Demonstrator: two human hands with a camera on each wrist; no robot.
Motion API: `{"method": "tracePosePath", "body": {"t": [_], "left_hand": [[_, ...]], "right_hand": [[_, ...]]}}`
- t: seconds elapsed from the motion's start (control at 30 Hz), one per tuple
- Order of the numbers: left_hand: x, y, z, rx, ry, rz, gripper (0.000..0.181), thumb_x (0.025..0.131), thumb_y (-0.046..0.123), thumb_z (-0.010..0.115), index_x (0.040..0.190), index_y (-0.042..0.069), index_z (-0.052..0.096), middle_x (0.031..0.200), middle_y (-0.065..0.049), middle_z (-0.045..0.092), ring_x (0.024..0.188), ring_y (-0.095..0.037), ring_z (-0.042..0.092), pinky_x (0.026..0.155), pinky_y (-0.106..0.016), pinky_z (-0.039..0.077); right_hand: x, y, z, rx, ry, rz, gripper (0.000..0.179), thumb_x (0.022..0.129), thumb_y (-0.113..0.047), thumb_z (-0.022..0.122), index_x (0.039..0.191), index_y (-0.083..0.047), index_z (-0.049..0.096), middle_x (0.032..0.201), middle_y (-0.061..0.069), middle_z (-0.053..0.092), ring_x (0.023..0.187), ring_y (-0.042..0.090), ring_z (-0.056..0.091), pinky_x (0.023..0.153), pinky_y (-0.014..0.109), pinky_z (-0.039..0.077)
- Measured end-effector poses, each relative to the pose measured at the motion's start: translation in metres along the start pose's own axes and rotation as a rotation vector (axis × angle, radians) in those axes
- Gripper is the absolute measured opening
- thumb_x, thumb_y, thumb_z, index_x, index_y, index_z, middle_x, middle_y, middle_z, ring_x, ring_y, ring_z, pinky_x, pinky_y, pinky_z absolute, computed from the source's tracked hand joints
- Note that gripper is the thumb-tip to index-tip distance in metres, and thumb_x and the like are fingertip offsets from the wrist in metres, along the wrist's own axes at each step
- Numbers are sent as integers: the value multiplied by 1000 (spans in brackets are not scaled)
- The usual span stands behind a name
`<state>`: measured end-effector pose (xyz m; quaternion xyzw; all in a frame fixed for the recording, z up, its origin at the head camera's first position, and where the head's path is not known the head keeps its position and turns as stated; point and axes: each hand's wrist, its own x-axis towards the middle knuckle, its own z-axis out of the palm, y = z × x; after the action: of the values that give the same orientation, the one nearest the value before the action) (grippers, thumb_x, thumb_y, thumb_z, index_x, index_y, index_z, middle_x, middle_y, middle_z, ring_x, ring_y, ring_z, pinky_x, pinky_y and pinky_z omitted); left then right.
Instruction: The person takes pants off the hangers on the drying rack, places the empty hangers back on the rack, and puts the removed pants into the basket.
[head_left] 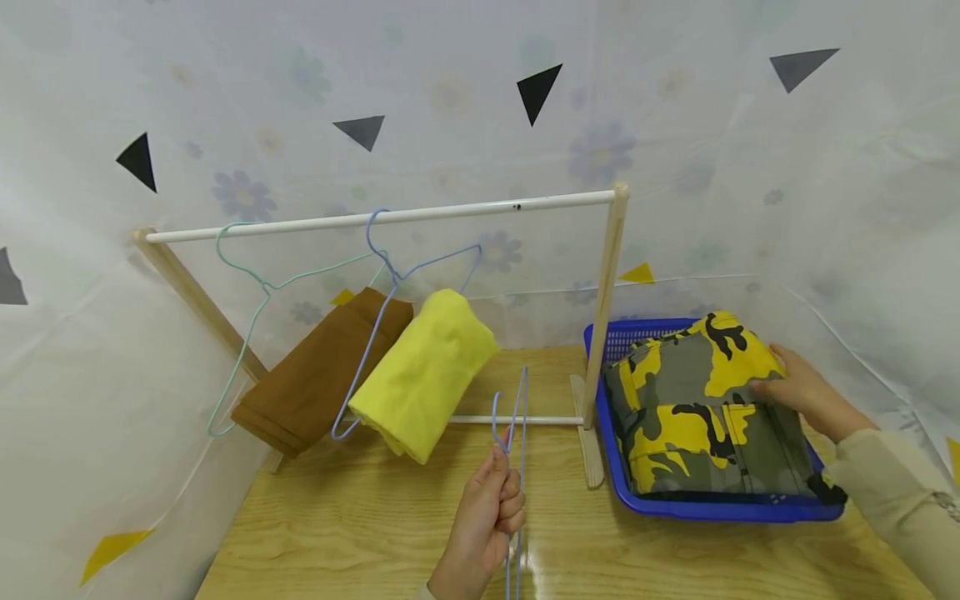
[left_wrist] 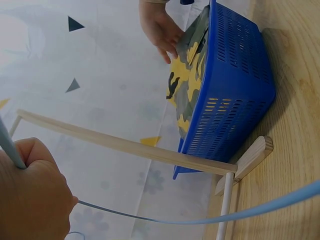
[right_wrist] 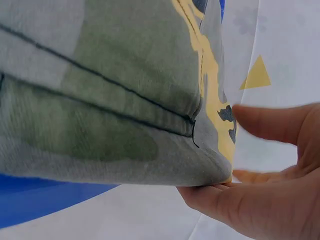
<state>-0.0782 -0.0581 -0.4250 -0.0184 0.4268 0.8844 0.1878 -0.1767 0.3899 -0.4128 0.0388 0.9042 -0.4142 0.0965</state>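
Observation:
A thin blue clothes hanger (head_left: 523, 417) is gripped in my left hand (head_left: 487, 512), its hook pointing up, in front of the rack. In the left wrist view the fist of my left hand (left_wrist: 32, 190) closes round the wire. On the right, folded camouflage clothing (head_left: 697, 408) in yellow, grey and black fills a blue basket (head_left: 720, 508). My right hand (head_left: 806, 392) touches its right side. The right wrist view shows the fingers of my right hand (right_wrist: 270, 195) fairly straight beneath the fabric edge, with the thumb (right_wrist: 265, 122) apart from them.
A rack with a white rail (head_left: 450, 213) and wooden posts (head_left: 606, 308) stands on the wooden table (head_left: 360, 525). Brown cloth (head_left: 322, 375) hangs on a mint hanger (head_left: 255, 321), yellow cloth (head_left: 427, 367) on another blue hanger (head_left: 367, 346). The basket's left edge lies close by the right post.

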Motion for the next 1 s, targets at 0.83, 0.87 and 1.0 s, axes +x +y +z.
{"method": "tracePosePath", "body": {"t": [0.83,0.87,1.0], "left_hand": [[1,-1,-1,-2,-11,-1,64,101,38,46,153,8,23,58,11,28,43,2,22,40,-11,16],[1,-1,-1,0,-12,-1,64,101,39,46,153,9,22,58,11,28,43,2,22,40,-11,16],[1,0,-1,3,-11,-4,65,101,39,47,153,9,22,58,11,28,43,3,23,40,-11,17]], "right_hand": [[33,-1,35,-272,-104,62,91,91,-31,64,139,24,11,136,49,15,121,65,23,96,70,31],[34,-1,35,-281,-106,69,90,91,-30,64,139,25,11,136,49,16,121,65,23,97,69,31],[36,-3,37,-343,-111,74,88,89,-27,65,136,28,15,134,50,19,120,65,26,96,68,33]]}}
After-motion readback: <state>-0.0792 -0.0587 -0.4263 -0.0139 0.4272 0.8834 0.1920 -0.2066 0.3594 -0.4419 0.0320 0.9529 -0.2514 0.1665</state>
